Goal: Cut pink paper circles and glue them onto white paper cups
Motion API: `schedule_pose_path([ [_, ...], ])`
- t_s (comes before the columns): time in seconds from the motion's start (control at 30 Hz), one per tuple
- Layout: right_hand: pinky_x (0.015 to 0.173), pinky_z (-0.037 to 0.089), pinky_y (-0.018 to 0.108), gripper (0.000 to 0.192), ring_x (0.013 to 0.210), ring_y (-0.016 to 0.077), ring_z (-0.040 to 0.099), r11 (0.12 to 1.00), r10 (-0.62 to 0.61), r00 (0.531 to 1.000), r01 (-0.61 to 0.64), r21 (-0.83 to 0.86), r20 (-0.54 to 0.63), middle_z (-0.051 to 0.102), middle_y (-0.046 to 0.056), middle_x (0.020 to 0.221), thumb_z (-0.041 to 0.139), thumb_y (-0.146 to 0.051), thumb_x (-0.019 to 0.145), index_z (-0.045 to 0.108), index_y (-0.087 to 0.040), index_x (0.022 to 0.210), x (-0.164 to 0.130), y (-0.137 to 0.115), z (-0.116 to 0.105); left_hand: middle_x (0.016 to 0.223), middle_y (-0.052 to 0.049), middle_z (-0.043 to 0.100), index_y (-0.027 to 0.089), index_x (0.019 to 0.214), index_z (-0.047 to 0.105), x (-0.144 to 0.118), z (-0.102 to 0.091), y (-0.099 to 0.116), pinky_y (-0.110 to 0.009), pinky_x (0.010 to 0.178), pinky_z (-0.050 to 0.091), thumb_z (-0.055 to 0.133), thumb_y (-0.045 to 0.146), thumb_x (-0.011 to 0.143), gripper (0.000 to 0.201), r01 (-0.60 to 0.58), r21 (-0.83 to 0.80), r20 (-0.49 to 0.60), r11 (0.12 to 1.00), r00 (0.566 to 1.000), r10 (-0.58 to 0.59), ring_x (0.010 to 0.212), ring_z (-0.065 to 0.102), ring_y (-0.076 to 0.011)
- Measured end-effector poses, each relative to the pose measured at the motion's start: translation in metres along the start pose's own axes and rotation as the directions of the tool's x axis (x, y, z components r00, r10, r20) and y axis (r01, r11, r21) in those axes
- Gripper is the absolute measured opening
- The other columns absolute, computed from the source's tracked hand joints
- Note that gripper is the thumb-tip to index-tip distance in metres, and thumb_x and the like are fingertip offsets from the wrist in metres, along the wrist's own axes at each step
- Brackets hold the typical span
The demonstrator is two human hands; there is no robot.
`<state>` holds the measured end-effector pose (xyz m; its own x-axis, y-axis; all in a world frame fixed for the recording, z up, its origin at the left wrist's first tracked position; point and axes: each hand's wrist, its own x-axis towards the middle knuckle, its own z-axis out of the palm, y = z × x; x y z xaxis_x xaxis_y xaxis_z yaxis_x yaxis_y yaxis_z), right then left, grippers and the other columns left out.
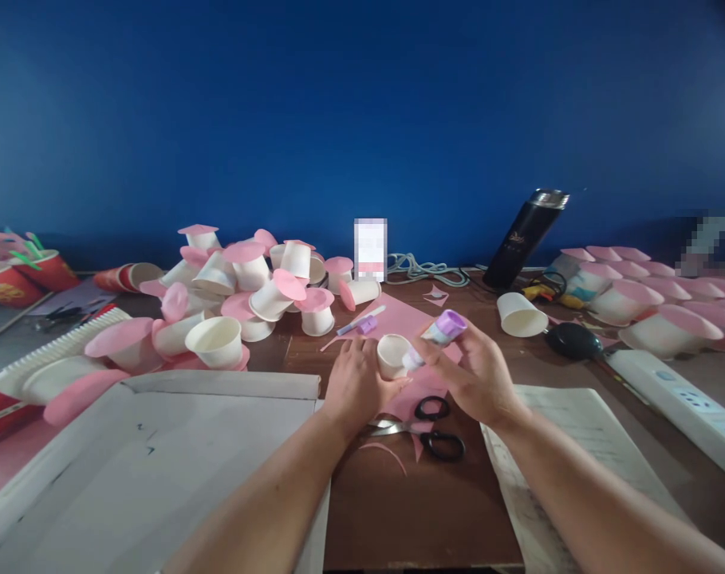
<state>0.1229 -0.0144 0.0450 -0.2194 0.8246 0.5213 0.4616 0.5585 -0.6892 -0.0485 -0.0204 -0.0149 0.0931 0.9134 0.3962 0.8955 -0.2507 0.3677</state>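
Now tube (447,328) in right grip (480,379), beside cup (392,358).

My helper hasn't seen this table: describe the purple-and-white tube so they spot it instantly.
Below the blue wall, over the brown table, find the right hand. The tube slants in its grip toward a white cup. Unlike the purple piece lying on pink paper, it is held.

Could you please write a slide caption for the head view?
The left hand holds a white paper cup while the right hand holds a glue stick at its rim, scissors lying nearby.
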Motion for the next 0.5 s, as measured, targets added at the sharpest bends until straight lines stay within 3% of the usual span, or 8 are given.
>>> schedule_pose_path([
  [0.1, 0.069, 0.045, 0.029, 0.021, 0.072, 0.0165, 0.055, 0.995, -0.061, 0.997, 0.065, -0.08, 0.05, 0.06, 0.002, 0.08, 0.062, -0.04, 0.086, 0.06, -0.02, 0.082, 0.001, 0.0, 0.003, 0.098, -0.012, 0.062, 0.016, 0.098, 0.054, 0.001, 0.0, -0.001, -0.043, 0.086, 0.047, 0.072, 0.044, 0.07, 0.043, 0.026, -0.015, 0.036, 1.0, 0.999, -0.025, 0.098, 0.058, -0.03],
  [0.27, 0.069, 0.044, 0.029, 0.024, 0.074, 0.0172, 0.054, 0.991, -0.059, 0.997, 0.053, -0.122, -0.045, 0.058, 0.004, 0.082, 0.064, -0.042, 0.084, 0.061, -0.019, 0.083, 0.004, 0.008, 0.007, 0.098, -0.013, 0.064, 0.016, 0.099, 0.055, 0.003, -0.001, 0.001, -0.044, 0.088, 0.047, 0.073, 0.044, 0.068, 0.045, 0.03, -0.016, 0.052, 0.999, 0.998, -0.029, 0.1, 0.059, -0.0312],
  [0.37, 0.065, 0.045, 0.027, 0.028, 0.069, 0.0155, 0.056, 0.994, 0.099, 0.986, -0.093, 0.05, -0.137, 0.062, 0.003, 0.081, 0.063, -0.046, 0.084, 0.064, -0.019, 0.091, 0.006, 0.016, 0.006, 0.101, -0.013, 0.064, 0.016, 0.1, 0.056, 0.004, -0.003, 0.003, -0.044, 0.089, 0.047, 0.076, 0.045, 0.064, 0.05, 0.07, -0.041, 0.069, 0.997, 0.995, -0.067, 0.103, 0.059, -0.0325],
  [0.5, 0.061, 0.047, 0.026, 0.036, 0.064, 0.0141, 0.058, 0.906, 0.347, 0.91, -0.261, 0.334, -0.229, 0.064, 0.001, 0.072, 0.063, -0.053, 0.082, 0.064, -0.019, 0.092, 0.015, 0.034, 0.004, 0.111, -0.016, 0.062, 0.014, 0.108, 0.056, 0.006, -0.009, 0.004, -0.045, 0.092, 0.046, 0.076, 0.045, 0.064, 0.057, 0.164, -0.149, 0.087, 0.975, 0.984, -0.152, 0.108, 0.057, -0.0333],
])
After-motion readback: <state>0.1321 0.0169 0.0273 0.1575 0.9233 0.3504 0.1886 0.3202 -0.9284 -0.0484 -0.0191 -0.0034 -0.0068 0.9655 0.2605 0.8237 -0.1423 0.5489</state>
